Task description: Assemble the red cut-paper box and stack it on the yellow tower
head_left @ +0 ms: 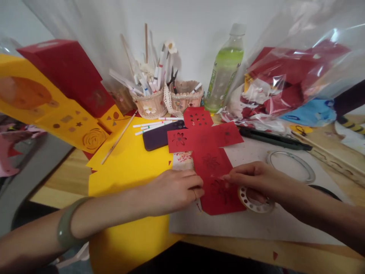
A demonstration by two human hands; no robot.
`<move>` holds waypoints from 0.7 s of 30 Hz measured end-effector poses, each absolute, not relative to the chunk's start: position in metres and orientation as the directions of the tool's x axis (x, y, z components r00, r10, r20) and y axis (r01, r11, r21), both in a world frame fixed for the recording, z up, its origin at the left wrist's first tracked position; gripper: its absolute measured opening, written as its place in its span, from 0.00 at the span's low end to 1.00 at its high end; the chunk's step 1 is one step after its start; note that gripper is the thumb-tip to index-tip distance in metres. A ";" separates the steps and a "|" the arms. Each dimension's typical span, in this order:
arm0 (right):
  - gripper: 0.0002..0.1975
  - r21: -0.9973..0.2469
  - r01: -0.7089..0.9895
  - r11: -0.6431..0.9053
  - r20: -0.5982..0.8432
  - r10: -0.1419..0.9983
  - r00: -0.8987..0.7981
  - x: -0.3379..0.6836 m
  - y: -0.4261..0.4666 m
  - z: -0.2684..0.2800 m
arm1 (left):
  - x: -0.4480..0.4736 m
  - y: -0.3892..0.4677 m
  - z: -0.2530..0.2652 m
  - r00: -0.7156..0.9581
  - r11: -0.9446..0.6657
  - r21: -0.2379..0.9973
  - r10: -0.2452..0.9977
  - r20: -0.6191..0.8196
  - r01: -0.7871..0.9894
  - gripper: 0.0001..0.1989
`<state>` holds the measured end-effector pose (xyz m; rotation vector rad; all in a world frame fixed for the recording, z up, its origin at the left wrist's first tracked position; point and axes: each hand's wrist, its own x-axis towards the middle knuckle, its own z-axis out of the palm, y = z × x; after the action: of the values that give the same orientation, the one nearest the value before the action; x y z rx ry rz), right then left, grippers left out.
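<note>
Head view. Item: one red cross-shaped card [209, 161] with cut-out flower patterns, lying flat on the worktop between the hands, its lower end nearest the wearer. Left hand [179, 192]: one, fingers curled and lying at the card's left edge; whether they have hold of anything cannot be told. Right hand [255, 177]: one, thumb and forefinger tips brought together over the card's right side; any thin piece between them is too blurred to tell. One white ring-shaped tape roll [251, 207] with round holes, beneath the right hand and partly hidden by it.

Surroundings: one large yellow paper sheet [134, 167], crossed by the left forearm; one pale grey board [245, 226] under the card's right side; one dark purple rectangular phone [155, 140], overlapped by the card's left arm; several white slim markers [146, 125] beside it; two beige trimmed baskets [149, 104] of pens and tools; one clear plastic bottle [225, 68] with a green label; one transparent plastic bag [285, 87] of red scraps; one dark green utility knife [273, 139]; one clear tape ring [309, 169]; one upright red paper box [68, 72], left.
</note>
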<state>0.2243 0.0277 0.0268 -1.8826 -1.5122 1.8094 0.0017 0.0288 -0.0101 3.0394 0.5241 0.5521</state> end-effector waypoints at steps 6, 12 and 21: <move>0.17 -0.603 0.475 -0.641 -0.780 0.599 -0.181 0.218 0.019 0.017 | 0.004 0.025 -0.017 0.872 -0.927 0.102 0.374 0.316 0.360 0.14; 0.15 -0.596 0.445 -0.668 -0.788 0.591 -0.169 0.213 0.018 0.019 | 0.006 0.028 -0.011 0.891 -0.940 0.111 0.341 0.301 0.322 0.14; 0.14 -0.579 0.414 -0.702 -0.811 0.547 -0.208 0.215 0.019 0.017 | 0.006 0.025 -0.014 0.869 -0.926 0.154 0.377 0.321 0.345 0.14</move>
<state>0.2150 0.0191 0.0171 -1.9121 -1.1659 2.0606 0.0061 0.0252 -0.0137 2.9481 0.5701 0.5350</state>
